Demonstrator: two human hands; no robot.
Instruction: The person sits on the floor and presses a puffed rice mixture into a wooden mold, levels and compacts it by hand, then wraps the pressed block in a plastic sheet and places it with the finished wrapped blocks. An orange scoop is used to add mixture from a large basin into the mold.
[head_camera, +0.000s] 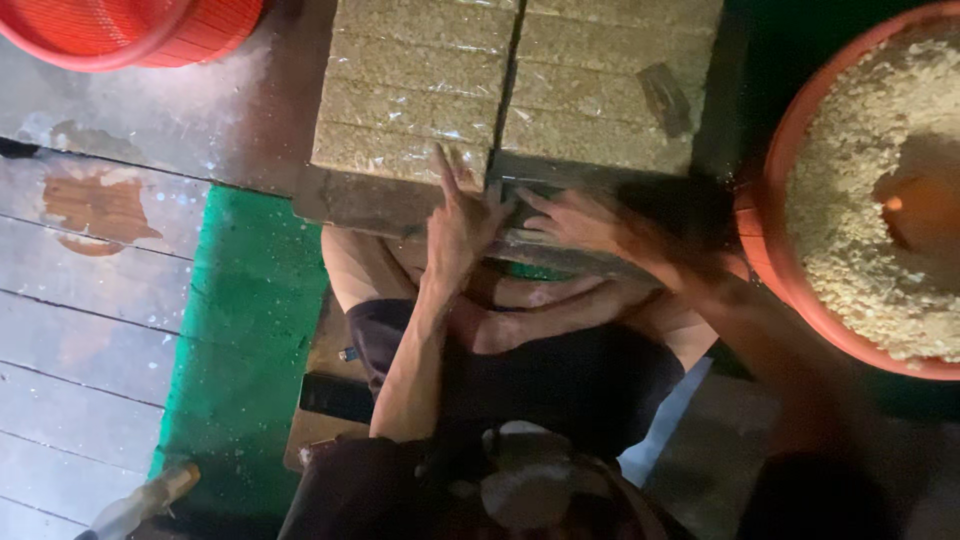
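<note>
My left hand (460, 225) lies flat, fingers spread and holding nothing, steadying the pressed grain slab (420, 90) at the near edge of the wooden board (370, 205), while my blurred right hand (575, 220), fingers loosely apart, rests just beside it.

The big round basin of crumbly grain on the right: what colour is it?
Orange-red plastic basin, seen best in the head view, its only view.

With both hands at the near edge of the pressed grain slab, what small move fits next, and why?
Probably lift the nearest cut strip free. The left hand has fingers on its near edge, the right hand rests on the board edge beside it, and the slab is already scored into strips.
</note>
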